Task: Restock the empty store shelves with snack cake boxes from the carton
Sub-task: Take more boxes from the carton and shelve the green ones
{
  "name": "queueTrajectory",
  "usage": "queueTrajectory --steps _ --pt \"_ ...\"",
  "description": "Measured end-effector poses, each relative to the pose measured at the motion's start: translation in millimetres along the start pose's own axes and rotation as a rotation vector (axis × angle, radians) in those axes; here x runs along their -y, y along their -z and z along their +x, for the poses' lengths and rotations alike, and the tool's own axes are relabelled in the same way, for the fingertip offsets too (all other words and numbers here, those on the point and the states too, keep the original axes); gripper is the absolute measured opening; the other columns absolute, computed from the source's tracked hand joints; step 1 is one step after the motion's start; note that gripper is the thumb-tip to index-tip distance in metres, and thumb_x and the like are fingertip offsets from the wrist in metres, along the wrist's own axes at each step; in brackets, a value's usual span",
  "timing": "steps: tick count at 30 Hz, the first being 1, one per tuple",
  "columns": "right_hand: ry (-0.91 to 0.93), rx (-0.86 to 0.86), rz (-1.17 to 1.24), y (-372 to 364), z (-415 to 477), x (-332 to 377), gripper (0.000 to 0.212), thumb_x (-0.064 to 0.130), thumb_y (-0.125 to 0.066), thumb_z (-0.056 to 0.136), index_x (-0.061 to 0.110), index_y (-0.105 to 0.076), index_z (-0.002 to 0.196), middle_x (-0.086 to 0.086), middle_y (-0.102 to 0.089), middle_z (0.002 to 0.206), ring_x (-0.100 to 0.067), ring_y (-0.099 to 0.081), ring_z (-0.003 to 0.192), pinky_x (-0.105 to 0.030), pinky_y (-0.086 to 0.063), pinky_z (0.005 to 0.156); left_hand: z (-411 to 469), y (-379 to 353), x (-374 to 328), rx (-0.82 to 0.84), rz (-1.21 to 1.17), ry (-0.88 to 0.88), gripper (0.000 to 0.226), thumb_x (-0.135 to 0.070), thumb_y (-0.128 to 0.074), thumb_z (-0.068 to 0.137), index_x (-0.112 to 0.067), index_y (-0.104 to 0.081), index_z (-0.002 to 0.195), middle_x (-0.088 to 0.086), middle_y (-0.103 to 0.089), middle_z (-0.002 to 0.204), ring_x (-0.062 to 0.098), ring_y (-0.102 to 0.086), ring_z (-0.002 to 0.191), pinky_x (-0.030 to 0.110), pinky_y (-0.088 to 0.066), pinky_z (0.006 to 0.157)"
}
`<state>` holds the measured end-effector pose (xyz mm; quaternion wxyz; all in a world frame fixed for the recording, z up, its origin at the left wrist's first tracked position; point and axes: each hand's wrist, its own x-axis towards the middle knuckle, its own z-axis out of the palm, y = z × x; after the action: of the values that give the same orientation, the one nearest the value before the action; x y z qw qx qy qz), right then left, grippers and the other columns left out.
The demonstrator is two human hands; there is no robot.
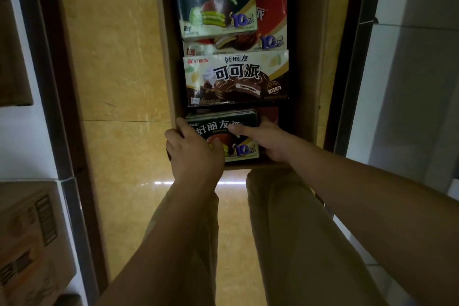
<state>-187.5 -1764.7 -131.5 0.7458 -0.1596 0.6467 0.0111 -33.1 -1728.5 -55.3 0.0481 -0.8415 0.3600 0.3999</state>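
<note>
At the near end of the carton [308, 69] on the floor, a dark green snack cake box [218, 126] is gripped at its left edge by the left hand [196, 154] and at its right end by the right hand [270, 141]. It is not yet lifted clear. Several more boxes [236, 77] are left inside, so most of the restocking is judged to remain.

Red box [272, 15] mostly hidden under far green box [216, 7]; carton [308, 57] far end cropped.
</note>
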Motion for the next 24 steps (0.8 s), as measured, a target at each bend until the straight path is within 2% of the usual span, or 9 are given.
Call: queueTrajectory --steps 3,6,9,11,14,17,21,24 --pt "0.007 0.005 0.046 3.0 5.1 -2.7 0.075 0.041 -0.091 0.061 0.021 -0.061 0.126 -0.005 -0.074 0.113 -0.024 -0.072 0.102 -0.044 -0.057 0.093 3.7 -9.3 -0.8 -0.017 -0.109 0.048 0.088 -0.036 -0.065 0.092 -0.006 -0.016 0.158 0.018 -0.036 0.148 0.037 -0.041 0.135 0.054 -0.045 0.107" --pt "-0.015 0.011 0.063 7.5 10.7 -3.1 0.096 0.049 -0.095 0.04 0.017 -0.063 0.125 -0.008 -0.076 0.108 -0.026 -0.074 0.097 -0.048 -0.058 0.092 9.9 -13.4 -2.3 -0.051 -0.233 0.104 0.081 -0.043 -0.067 0.084 -0.01 -0.032 0.15 0.014 -0.05 0.141 0.034 -0.052 0.129 0.056 -0.05 0.101" --pt "-0.018 0.024 0.065 9.0 12.0 -1.4 0.086 0.044 -0.093 0.047 0.016 -0.064 0.123 -0.008 -0.076 0.107 -0.026 -0.075 0.097 -0.047 -0.058 0.091 15.5 -10.8 -3.7 -0.046 -0.303 0.135 0.066 -0.042 -0.07 0.085 -0.016 -0.042 0.138 0.004 -0.06 0.129 0.026 -0.061 0.116 0.042 -0.053 0.09" --pt "-0.014 0.022 0.062 11.2 12.2 0.7 0.078 0.04 -0.091 0.053 0.016 -0.064 0.122 -0.008 -0.076 0.108 -0.025 -0.074 0.098 -0.046 -0.058 0.091 20.4 -8.4 -2.9 0.007 -0.37 0.193 0.062 -0.041 -0.072 0.086 -0.017 -0.044 0.136 -0.002 -0.061 0.122 0.02 -0.062 0.107 0.034 -0.05 0.081" --pt "-0.026 0.039 0.067 15.6 10.6 3.2 0.077 0.036 -0.089 0.055 0.014 -0.063 0.124 -0.011 -0.074 0.112 -0.027 -0.073 0.101 -0.046 -0.058 0.092 32.2 -6.1 3.7 0.14 -0.486 0.29 0.06 -0.046 -0.074 0.085 -0.018 -0.053 0.134 -0.002 -0.067 0.115 0.021 -0.067 0.103 0.037 -0.056 0.084" --pt "-0.039 0.06 0.083 18.4 10.9 3.8 0.083 0.035 -0.09 0.053 0.013 -0.061 0.127 -0.013 -0.074 0.114 -0.029 -0.072 0.103 -0.049 -0.056 0.094 39.0 -4.8 7.7 0.193 -0.572 0.321 0.054 -0.045 -0.076 0.084 -0.02 -0.06 0.129 0.0 -0.07 0.108 0.021 -0.07 0.095 0.036 -0.058 0.083" --pt "-0.041 0.086 0.109 18.5 10.6 3.9 0.073 0.03 -0.086 0.061 0.012 -0.062 0.128 -0.014 -0.073 0.115 -0.031 -0.072 0.103 -0.047 -0.058 0.091 33.9 -6.4 10.1 0.238 -0.612 0.306 0.071 -0.051 -0.081 0.074 -0.024 -0.054 0.135 -0.001 -0.069 0.114 0.022 -0.069 0.1 0.045 -0.058 0.091" --pt "-0.055 0.095 0.162 25.9 10.7 2.2 0.069 0.026 -0.084 0.065 0.012 -0.06 0.129 -0.015 -0.074 0.114 -0.033 -0.072 0.104 -0.049 -0.057 0.092 33.5 -6.5 10.3 0.268 -0.667 0.307 0.086 -0.061 -0.083 0.055 -0.029 -0.058 0.13 -0.002 -0.073 0.111 0.023 -0.072 0.099 0.049 -0.059 0.09"
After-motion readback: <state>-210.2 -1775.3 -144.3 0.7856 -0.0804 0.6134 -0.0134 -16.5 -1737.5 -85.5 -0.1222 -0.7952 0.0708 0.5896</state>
